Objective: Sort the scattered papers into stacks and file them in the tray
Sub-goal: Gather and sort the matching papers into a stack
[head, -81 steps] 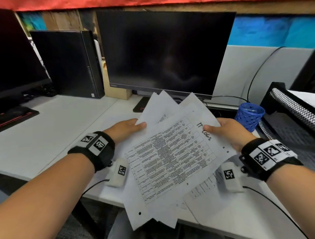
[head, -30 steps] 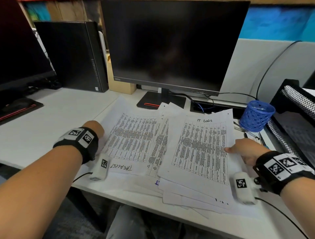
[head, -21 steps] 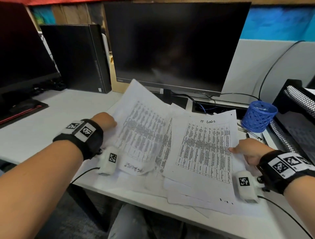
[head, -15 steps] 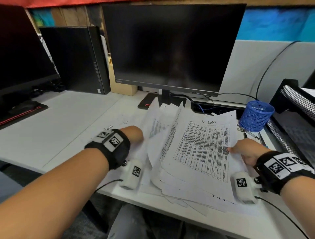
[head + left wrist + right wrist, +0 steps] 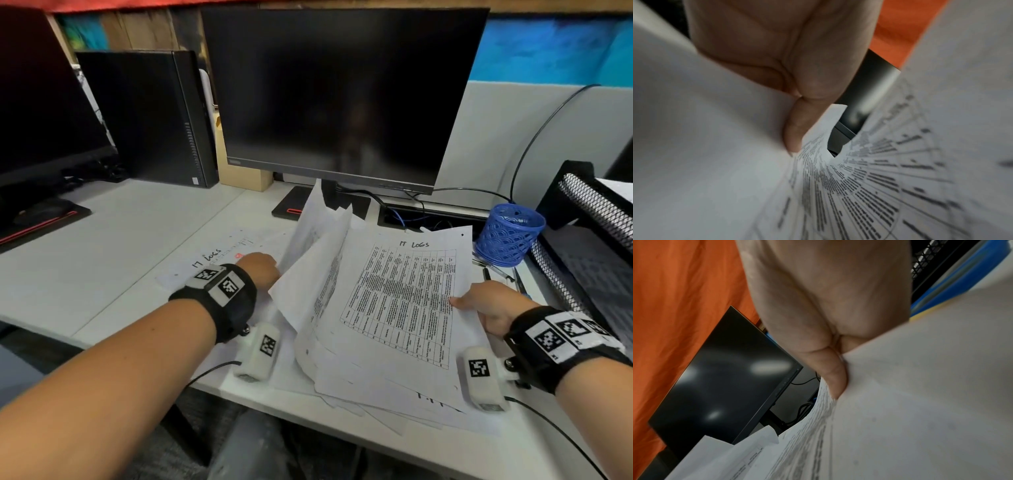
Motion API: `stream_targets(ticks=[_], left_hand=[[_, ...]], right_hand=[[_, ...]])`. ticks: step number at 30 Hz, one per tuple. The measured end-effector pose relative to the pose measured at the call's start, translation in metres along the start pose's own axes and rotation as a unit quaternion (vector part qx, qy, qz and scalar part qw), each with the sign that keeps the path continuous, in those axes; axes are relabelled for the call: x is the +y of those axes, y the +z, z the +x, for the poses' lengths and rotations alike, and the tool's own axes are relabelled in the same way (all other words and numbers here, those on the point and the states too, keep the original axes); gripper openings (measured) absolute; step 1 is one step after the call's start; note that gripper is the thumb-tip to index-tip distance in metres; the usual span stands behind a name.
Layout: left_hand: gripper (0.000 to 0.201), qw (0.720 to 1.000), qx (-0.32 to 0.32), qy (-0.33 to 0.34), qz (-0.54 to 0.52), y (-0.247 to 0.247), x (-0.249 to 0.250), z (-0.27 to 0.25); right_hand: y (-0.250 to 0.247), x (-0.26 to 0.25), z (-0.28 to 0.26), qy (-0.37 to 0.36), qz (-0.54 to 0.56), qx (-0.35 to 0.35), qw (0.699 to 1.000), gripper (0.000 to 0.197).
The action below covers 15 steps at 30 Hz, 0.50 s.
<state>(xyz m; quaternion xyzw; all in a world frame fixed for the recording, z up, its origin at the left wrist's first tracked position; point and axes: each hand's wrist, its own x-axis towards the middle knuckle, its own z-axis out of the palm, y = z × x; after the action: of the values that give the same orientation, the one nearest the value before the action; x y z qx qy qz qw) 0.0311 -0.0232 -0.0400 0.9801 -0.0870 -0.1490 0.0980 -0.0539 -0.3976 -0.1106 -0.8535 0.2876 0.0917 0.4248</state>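
Observation:
A loose pile of printed sheets [image 5: 376, 342] lies near the front edge of the white desk [image 5: 120, 246]. Its top sheet [image 5: 404, 301] carries a table headed "IT LOGS". My left hand [image 5: 265, 272] grips the left edges of several sheets [image 5: 315, 240] and holds them raised and curled over the pile; the left wrist view shows the thumb [image 5: 795, 129] pinching paper. My right hand [image 5: 479, 303] pinches the pile's right edge, thumb [image 5: 835, 378] on top. One more "IT LOGS" sheet [image 5: 219, 257] lies flat beside my left wrist. The black mesh tray [image 5: 589, 219] stands at the right.
A dark monitor [image 5: 342, 96] stands right behind the papers, its base and cables [image 5: 404, 212] close to them. A blue mesh pen cup [image 5: 508, 234] and pens [image 5: 496, 270] sit between pile and tray. A black PC tower [image 5: 147, 116] and second screen [image 5: 41, 113] are at the left.
The left sheets lay spread flat a second ago; my left hand has lifted them and swept them right over the pile, baring one sheet on the desk. My right hand has stayed put.

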Motion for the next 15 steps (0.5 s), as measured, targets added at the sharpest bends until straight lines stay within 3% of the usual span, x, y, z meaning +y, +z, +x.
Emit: stream_targets(ticks=[8, 12, 15], left_hand=[[0.024, 0.968, 0.202, -0.113, -0.095, -0.072, -0.061, -0.017], [0.036, 0.960, 0.223, -0.134, -0.108, -0.105, -0.070, -0.026], [0.044, 0.966, 0.198, -0.126, -0.107, -0.102, -0.060, -0.030]], right_hand=[[-0.001, 0.002, 0.001, 0.001, 0.024, -0.006, 1.000, 0.041], [-0.001, 0.000, 0.001, 0.002, 0.017, -0.003, 1.000, 0.041], [-0.002, 0.002, 0.004, -0.002, 0.005, -0.011, 1.000, 0.043]])
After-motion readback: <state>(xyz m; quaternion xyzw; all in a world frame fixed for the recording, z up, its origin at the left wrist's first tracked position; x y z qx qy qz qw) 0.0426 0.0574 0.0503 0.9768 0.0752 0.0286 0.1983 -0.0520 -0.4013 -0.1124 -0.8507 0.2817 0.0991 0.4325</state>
